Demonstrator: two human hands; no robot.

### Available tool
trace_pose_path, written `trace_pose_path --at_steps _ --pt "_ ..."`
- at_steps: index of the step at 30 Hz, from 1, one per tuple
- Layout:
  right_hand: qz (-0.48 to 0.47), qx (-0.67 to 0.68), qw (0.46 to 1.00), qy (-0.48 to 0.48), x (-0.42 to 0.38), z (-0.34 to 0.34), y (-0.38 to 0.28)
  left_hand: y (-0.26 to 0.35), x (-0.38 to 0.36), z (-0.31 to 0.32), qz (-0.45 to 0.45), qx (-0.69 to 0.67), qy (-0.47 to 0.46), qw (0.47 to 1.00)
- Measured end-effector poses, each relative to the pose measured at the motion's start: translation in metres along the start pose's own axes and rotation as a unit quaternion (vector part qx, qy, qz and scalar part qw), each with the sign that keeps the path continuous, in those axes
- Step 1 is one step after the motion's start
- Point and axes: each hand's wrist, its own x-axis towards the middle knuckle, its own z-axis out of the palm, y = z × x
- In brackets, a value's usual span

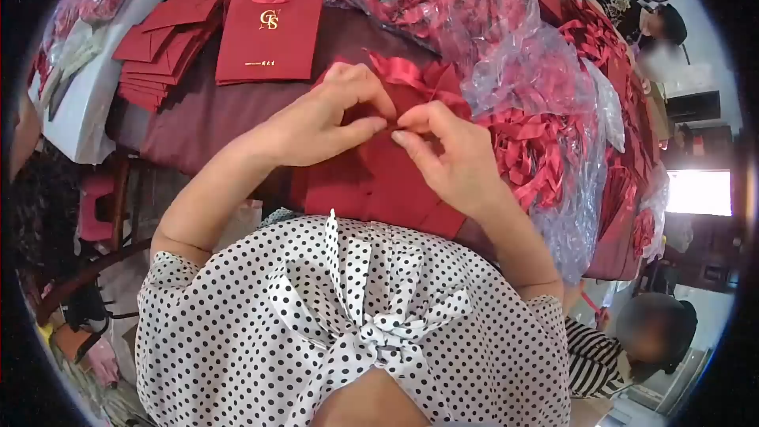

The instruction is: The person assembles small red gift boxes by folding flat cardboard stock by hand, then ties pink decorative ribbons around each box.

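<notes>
In front of my chest lies a red paper bag [371,186], with more red card or bags beneath and behind it. My left hand [336,115] is closed in a pinch above this bag. My right hand [452,150] pinches from the other side, its fingertips almost meeting the left ones. Between them is a thin bit of what looks like red ribbon, mostly hidden by the fingers. Just beyond my hands, a loop of shiny red ribbon [402,71] stands up.
A finished-looking red gift bag [269,35] with gold lettering lies beyond my left hand, beside stacked red bags [162,51]. Clear plastic bags full of red ribbon [451,0] crowd the far and right side. Another person in a striped sleeve [593,360] sits at right.
</notes>
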Motion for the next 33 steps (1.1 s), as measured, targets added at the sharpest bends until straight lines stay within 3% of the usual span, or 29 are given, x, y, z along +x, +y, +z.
trace_pose_path --at_steps 2,5,8,11,19,24,25,29,31,33 --pt "0.019 0.013 1.0 -0.001 -0.006 0.002 -0.005 0.005 0.001 -0.004 -0.013 -0.006 -0.004 1.0" --pt "0.01 0.004 1.0 0.004 -0.011 0.005 -0.01 0.007 0.007 -0.017 0.017 0.035 -0.143 0.989" --pt "-0.017 -0.033 0.999 -0.006 -0.01 0.002 -0.012 0.014 0.014 -0.02 0.065 0.106 -0.157 0.98" --pt "-0.032 -0.106 0.993 -0.036 -0.007 -0.017 -0.022 0.023 0.016 -0.01 0.132 0.159 -0.108 0.972" --pt "-0.058 -0.131 0.99 0.001 0.001 -0.027 -0.032 0.011 0.018 -0.005 0.001 -0.117 -0.122 0.986" --pt "-0.105 -0.067 0.992 0.002 -0.003 -0.026 -0.025 0.003 0.011 -0.011 -0.092 -0.297 -0.054 0.949" --pt "-0.101 -0.068 0.993 -0.009 -0.005 -0.028 -0.024 -0.005 0.008 -0.015 -0.127 -0.345 0.006 0.93" --pt "-0.082 -0.072 0.994 -0.001 -0.013 -0.027 -0.021 -0.011 0.004 -0.021 -0.11 -0.443 0.029 0.889" --pt "-0.088 -0.074 0.993 -0.006 -0.012 -0.024 -0.021 -0.006 0.008 -0.01 -0.145 -0.522 0.053 0.839" --pt "-0.095 -0.074 0.993 -0.014 -0.011 -0.023 -0.021 0.006 0.012 -0.004 -0.129 -0.467 0.054 0.873"
